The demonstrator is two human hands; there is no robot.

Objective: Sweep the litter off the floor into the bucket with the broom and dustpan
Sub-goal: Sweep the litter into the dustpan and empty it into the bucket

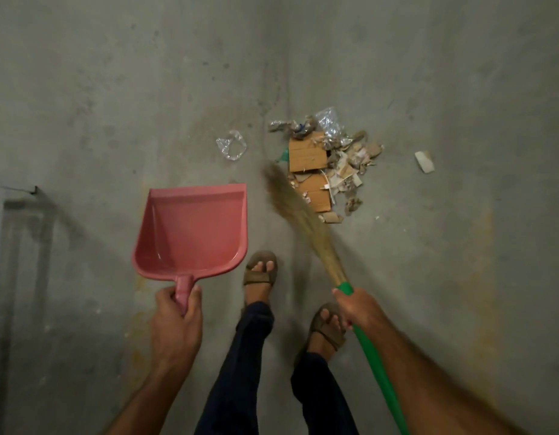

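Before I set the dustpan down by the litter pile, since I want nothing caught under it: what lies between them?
In the head view, the broom's bristles cross the gap between the pink dustpan and the litter pile; otherwise bare concrete.

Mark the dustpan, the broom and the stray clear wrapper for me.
dustpan (190, 227): head view, middle of the pink scoop.
broom (298, 221): head view, on the straw bristles.
clear wrapper (231, 145): head view, centre of the crumpled plastic.
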